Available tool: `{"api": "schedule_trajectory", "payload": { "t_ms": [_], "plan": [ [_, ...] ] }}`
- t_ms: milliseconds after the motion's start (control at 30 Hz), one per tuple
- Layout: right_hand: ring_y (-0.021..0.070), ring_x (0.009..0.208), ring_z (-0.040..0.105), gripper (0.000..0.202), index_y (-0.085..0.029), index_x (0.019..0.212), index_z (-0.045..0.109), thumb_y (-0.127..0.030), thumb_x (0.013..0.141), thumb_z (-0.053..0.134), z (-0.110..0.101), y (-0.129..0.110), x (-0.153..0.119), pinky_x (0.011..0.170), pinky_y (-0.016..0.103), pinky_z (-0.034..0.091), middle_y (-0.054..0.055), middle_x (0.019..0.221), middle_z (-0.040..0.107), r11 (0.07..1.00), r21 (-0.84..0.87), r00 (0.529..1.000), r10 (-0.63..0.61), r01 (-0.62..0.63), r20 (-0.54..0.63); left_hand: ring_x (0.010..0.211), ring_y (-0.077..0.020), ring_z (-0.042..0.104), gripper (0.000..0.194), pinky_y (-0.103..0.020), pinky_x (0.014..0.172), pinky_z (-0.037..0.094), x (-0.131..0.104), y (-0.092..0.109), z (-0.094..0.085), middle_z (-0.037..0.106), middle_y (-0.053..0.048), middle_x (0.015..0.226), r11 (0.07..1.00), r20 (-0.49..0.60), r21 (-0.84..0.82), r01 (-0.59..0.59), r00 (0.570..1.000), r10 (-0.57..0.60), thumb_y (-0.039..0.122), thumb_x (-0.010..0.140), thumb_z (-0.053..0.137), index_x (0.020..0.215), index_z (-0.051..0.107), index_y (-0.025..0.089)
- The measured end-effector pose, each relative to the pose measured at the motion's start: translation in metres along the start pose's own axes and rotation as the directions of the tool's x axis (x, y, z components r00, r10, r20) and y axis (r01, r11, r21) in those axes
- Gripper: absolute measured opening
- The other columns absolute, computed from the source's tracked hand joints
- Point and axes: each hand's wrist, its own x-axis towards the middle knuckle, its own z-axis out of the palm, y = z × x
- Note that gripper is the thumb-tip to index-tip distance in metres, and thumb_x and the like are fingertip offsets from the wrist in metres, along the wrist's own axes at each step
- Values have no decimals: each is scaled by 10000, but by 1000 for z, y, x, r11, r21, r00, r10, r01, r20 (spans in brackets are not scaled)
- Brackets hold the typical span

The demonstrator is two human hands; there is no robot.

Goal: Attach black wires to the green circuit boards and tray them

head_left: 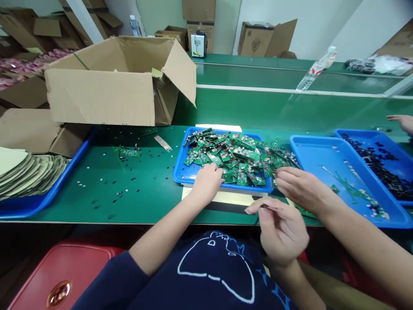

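A blue tray [179, 168] holds a heap of green circuit boards [247, 153], some of which spill over its right side. My left hand [208, 183] rests at the tray's front edge with curled fingers; what lies under its fingertips is hidden. Nearer the camera, my right hand [282, 230] is raised in front of the table, thumb and forefinger pinched on something small and dark. Between my right hand and the boards, a co-worker's hand [298, 187] reaches in from the right and touches the spilled boards.
At right are a blue tray [318, 157] with strips and small parts, a tray of black parts [380, 159], and another person's hand [405, 124]. A large carton [103, 97] and stacked sheets [35, 172] stand left. A bottle [316, 69] leans behind. Small bits litter the green table [148, 189].
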Motion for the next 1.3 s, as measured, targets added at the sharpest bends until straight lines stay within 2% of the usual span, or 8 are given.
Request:
{"api": "schedule_trajectory", "payload": {
  "t_ms": [100, 200, 333, 467, 600, 733, 933, 1300],
  "plan": [
    [230, 634, 673, 342, -347, 1119, 551, -135, 852, 522, 10, 6, 9, 551, 398, 584, 32, 758, 661, 999, 18, 995, 38, -37, -91, 871, -228, 532, 151, -348, 766, 437, -1, -2, -6, 541, -72, 877, 993, -21, -115, -12, 1000, 10, 111, 762, 609, 912, 604, 135],
    [210, 622, 677, 316, -304, 1111, 575, -128, 856, 515, 12, 11, 17, 579, 354, 595, 44, 755, 679, 999, -46, 999, 25, -27, -37, 738, -177, 528, 121, -314, 685, 444, -15, -1, -19, 522, -35, 804, 923, -62, -380, 63, 994, -93, 152, 777, 574, 895, 559, 135],
    [183, 648, 677, 262, -250, 1092, 586, -149, 866, 499, 14, 11, 26, 638, 314, 590, 39, 757, 693, 992, -111, 998, -48, 53, 51, 643, -138, 526, 125, -264, 583, 444, -41, 7, -36, 531, 8, 715, 572, 119, -803, 166, 986, -119, 198, 767, 532, 880, 501, 157],
    [166, 698, 665, 335, -232, 1222, 511, -187, 897, 446, 15, 8, 33, 709, 308, 569, 30, 787, 691, 991, -111, 974, -42, 68, 221, 755, -138, 572, 175, -254, 653, 475, -56, 15, -44, 603, -18, 838, 282, 237, -932, 230, 971, -9, 169, 736, 523, 911, 519, 162],
    [165, 748, 649, 517, -211, 1411, 260, -195, 914, 403, 12, 7, 38, 753, 311, 546, 21, 760, 668, 992, -64, 916, -77, 111, 394, 535, -63, 489, 114, -156, 454, 412, -63, 18, -48, 579, 18, 739, 255, 334, -909, 331, 942, -32, 186, 762, 492, 866, 535, 170],
    [157, 679, 613, 523, -197, 1406, 267, -174, 901, 400, 11, 7, 43, 678, 304, 533, 31, 771, 648, 992, -43, 876, -87, 122, 475, 381, -39, 424, 210, -121, 329, 338, -68, 21, -49, 568, 35, 628, 210, 376, -906, 369, 927, -5, 291, 860, 402, 970, 538, 174],
    [162, 707, 610, 515, -178, 1397, 276, -168, 894, 390, 10, 8, 44, 675, 312, 520, 63, 853, 663, 994, -27, 834, -78, 110, 547, 410, -77, 511, 292, -154, 351, 430, -69, 24, -46, 591, 9, 591, 163, 305, -937, 308, 951, -45, 340, 881, 396, 1006, 574, 145],
    [148, 654, 617, 500, -183, 1360, 336, -177, 872, 448, 12, 3, 44, 656, 282, 524, 22, 766, 655, 995, -85, 886, -5, 50, 464, 353, -60, 493, 301, -153, 383, 401, -71, 30, -42, 532, 47, 484, 281, 186, -933, 226, 969, -162, 346, 893, 384, 679, 472, 154]
  ]
}}
